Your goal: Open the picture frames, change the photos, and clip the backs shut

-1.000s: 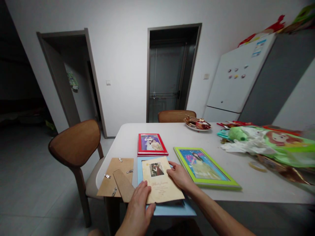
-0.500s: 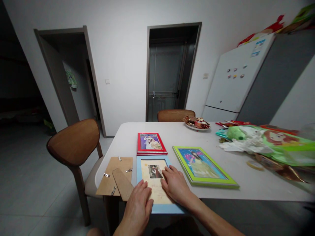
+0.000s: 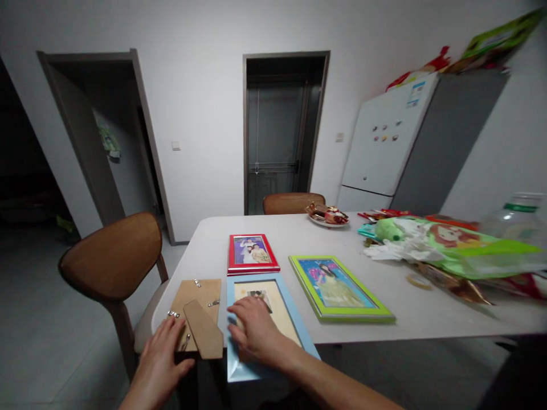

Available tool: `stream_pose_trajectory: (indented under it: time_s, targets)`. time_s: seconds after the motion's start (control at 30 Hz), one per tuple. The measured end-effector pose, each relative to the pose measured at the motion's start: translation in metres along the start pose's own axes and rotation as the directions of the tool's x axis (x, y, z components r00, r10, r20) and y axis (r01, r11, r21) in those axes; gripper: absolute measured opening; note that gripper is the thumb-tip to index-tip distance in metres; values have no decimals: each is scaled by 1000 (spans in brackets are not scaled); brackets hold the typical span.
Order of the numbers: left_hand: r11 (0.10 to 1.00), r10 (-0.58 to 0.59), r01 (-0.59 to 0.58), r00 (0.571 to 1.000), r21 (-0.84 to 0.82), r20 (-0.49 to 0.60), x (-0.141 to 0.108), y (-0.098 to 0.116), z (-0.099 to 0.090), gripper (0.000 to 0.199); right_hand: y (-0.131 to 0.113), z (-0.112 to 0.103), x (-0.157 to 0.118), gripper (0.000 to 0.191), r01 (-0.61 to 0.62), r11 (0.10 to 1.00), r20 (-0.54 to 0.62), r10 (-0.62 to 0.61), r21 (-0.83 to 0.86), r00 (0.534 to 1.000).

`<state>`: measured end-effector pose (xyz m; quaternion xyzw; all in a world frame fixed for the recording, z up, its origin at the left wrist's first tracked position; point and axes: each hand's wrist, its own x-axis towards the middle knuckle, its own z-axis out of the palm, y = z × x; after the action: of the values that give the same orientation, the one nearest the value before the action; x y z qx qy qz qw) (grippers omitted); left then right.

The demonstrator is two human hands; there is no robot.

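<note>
A light blue picture frame [image 3: 294, 319] lies at the table's near edge with a cream printed sheet and small photo [image 3: 265, 299] inside. My right hand [image 3: 258, 330] rests over it, fingers stretched toward its left side, covering part of the sheet. At the lower left corner of a brown backing board [image 3: 183, 290] is my left hand [image 3: 158, 356], fingers apart and fingertips at the board's edge. The board carries metal clips and a stand leg [image 3: 203, 330]. Whether the left fingers touch it, I cannot tell.
Behind the blue frame lies a red photo frame [image 3: 276, 267]; to its right, a green photo frame [image 3: 314, 299]. Farther right are a green bag [image 3: 465, 250], a tape roll [image 3: 419, 281] and a plate of wrapped items [image 3: 329, 222]. A wooden chair [image 3: 115, 256] stands left.
My left hand has left the blue frame and moved left to the backing board. My right hand has shifted left across the sheet. The head view has turned slightly right.
</note>
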<state>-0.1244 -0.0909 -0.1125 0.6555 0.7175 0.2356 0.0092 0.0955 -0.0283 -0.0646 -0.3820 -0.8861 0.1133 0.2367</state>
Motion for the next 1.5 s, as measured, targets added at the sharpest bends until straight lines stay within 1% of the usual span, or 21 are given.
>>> stream_pose_trajectory:
  time_s: [0.07,0.13,0.2,0.27,0.33,0.43,0.53,0.6,0.67,0.73,0.83,0.9,1.0,1.1,1.23,1.4,1.47,1.5]
  targets:
    - [999,-11,13,997,32,-74,5,-24,8,53,-16,13,7,35,37,999,35,-36,-16,999]
    - [999,24,-19,990,31,-139,8,-38,16,45,-29,24,14,46,39,998,59,-36,-51,998]
    - [999,46,-43,984,24,-174,10,-43,19,40,-38,33,20,51,20,997,72,-15,-75,997]
    - [999,44,-42,983,11,-181,11,-41,17,38,-42,37,23,48,2,998,69,2,-59,998]
    - [999,29,-32,983,-15,-179,12,-36,10,38,-43,35,25,45,-24,1000,39,23,18,999]
    - [996,28,-45,978,-78,-207,12,-21,-2,38,-41,20,20,47,-44,983,-65,56,180,996]
    - [981,100,-141,957,-136,-272,9,7,-11,39,-32,-7,4,42,-6,972,-144,41,235,989]
    - [960,173,-225,945,-168,-279,6,30,-11,38,-21,-24,-12,34,-11,968,-150,50,251,987]
    - [933,242,-297,936,-203,-256,1,55,-7,35,-7,-38,-31,32,-42,962,-137,82,268,987]
    - [912,294,-339,933,-231,-210,-4,77,0,34,8,-47,-50,31,-97,962,-113,129,256,985]
    - [898,339,-355,935,-262,-106,-9,101,10,38,27,-52,-71,31,-160,966,-74,178,201,981]
    - [900,347,-343,937,-269,-34,-9,111,14,38,36,-51,-77,32,-187,968,-59,199,167,978]
    - [917,330,-307,943,-256,51,-6,117,14,39,43,-46,-78,33,-219,967,-52,228,130,972]
    - [932,313,-283,943,-226,111,-2,120,11,39,46,-43,-76,33,-221,969,-61,229,108,972]
    - [939,318,-280,928,-199,193,-1,124,4,33,49,-40,-78,33,-205,975,-83,211,81,974]
    - [941,311,-263,921,-212,236,-2,131,-5,15,55,-32,-82,28,-158,987,-96,159,21,982]
    - [940,309,-258,920,-222,241,-3,131,-5,15,58,-29,-80,27,-132,991,-97,132,4,987]
    - [940,309,-255,919,-228,244,-5,131,-4,19,60,-29,-77,27,-125,992,-94,125,-1,988]
